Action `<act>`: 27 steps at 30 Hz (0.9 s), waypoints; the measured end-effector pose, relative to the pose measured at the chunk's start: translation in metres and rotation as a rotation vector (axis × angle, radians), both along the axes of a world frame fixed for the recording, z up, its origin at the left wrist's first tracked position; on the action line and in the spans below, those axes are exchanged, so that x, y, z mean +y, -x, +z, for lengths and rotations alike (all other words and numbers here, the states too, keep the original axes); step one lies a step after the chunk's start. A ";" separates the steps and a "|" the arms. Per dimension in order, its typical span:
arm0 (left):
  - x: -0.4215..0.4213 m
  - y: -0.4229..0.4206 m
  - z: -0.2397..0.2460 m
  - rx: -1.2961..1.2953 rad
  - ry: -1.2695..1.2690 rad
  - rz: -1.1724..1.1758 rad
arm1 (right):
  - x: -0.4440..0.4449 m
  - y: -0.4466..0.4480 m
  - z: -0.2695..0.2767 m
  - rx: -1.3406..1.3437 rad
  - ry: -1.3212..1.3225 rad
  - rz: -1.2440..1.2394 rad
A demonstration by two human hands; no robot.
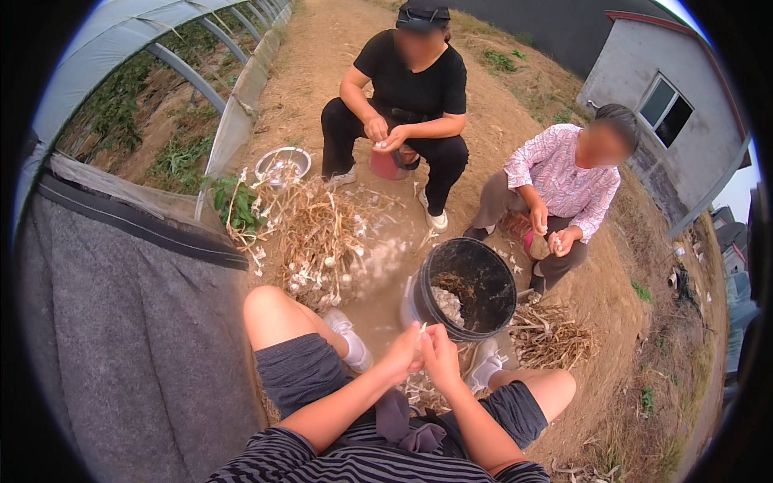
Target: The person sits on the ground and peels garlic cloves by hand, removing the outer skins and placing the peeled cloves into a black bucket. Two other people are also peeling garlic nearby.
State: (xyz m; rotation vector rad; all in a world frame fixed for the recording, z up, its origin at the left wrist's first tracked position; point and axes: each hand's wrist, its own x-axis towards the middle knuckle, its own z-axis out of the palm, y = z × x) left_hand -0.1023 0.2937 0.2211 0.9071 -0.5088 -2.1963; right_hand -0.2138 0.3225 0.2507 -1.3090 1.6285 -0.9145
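My left hand (400,357) and my right hand (442,361) meet between my knees, fingertips pinched together on a small white piece of garlic (423,328). Most of that piece is hidden by the fingers. Just beyond my hands stands a black plastic bucket (492,265), tilted in the view. Pale garlic cloves (447,303) lie inside it, beside some brown dry matter. Ahead to the left, a heap of dried garlic stalks with bulbs (320,226) rests on the dirt. Papery garlic scraps (416,389) are on the ground below my hands.
Two people sit facing me, one in black (416,78), one in a patterned shirt (564,169), each handling small white pieces. A metal basin (307,158) stands behind the heap. More dried stalks (552,338) lie right. A plastic-covered greenhouse (187,75) borders the left.
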 end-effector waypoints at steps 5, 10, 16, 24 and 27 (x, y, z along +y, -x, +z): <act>0.002 -0.004 0.003 0.060 -0.012 -0.024 | 0.001 0.000 0.001 0.062 0.068 0.027; 0.005 -0.004 0.008 0.065 -0.063 -0.048 | 0.006 0.000 0.002 0.037 0.076 0.012; 0.002 -0.004 0.006 0.043 -0.110 -0.041 | 0.008 0.000 -0.004 -0.038 0.197 -0.076; -0.010 -0.001 0.020 0.148 -0.148 -0.076 | -0.014 0.013 -0.008 -0.720 0.131 -0.326; -0.015 0.002 0.031 0.160 -0.117 -0.030 | -0.028 0.022 0.002 -0.600 0.075 -0.245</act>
